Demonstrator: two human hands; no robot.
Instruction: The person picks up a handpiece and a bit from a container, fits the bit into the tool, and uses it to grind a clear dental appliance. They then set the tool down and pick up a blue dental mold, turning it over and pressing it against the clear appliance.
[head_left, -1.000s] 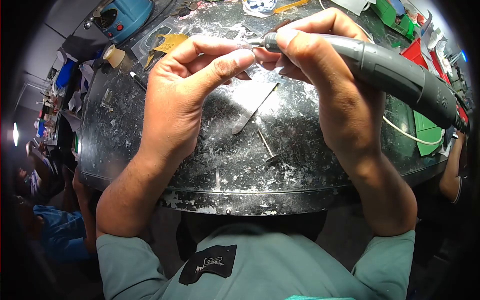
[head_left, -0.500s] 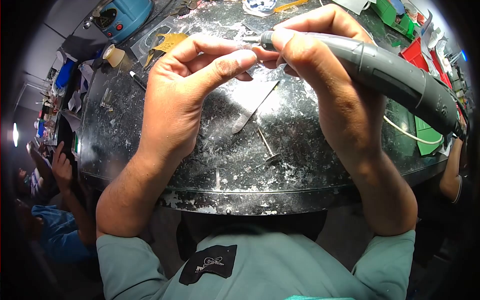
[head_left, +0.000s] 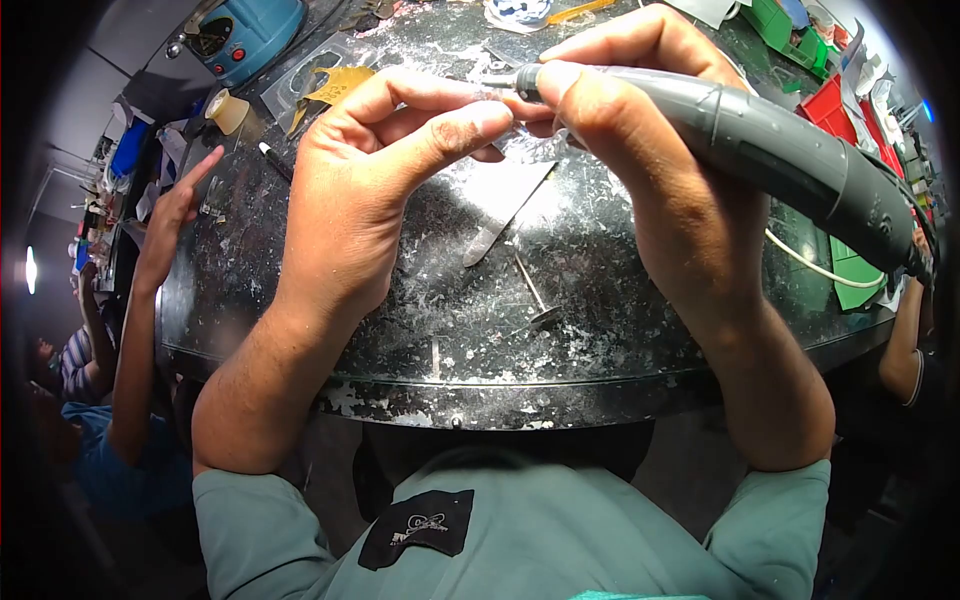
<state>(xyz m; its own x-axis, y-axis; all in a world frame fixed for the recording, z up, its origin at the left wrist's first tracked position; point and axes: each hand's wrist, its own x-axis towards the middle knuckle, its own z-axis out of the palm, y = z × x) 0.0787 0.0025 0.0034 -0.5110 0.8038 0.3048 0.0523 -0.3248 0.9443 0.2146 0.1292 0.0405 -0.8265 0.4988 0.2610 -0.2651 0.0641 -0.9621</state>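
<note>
My right hand (head_left: 650, 120) is closed round a thick dark grey rotary handpiece (head_left: 770, 140), whose metal tip points left. Thumb and fingers of my left hand (head_left: 390, 150) are pinched together at that tip, on something too small and hidden to make out. Below the hands, a flat metal blade-like tool (head_left: 490, 238) lies slanted on the speckled black table (head_left: 450, 330). Nearer the front edge rests a thin rod with a small disc (head_left: 543, 316) at its end.
A blue machine (head_left: 245, 40) stands at the back left, near a cream cup (head_left: 228, 112), yellow paper (head_left: 343, 84) and a pen (head_left: 272, 160). Green bins (head_left: 785, 40) and a red bin (head_left: 830, 108) are at the right. Another person's arm (head_left: 150, 270) reaches in at the left.
The other person's arm at the left has reached up and over the table edge, finger extended. My right hand and the handpiece have shifted slightly left; my left hand is nearly unmoved.
</note>
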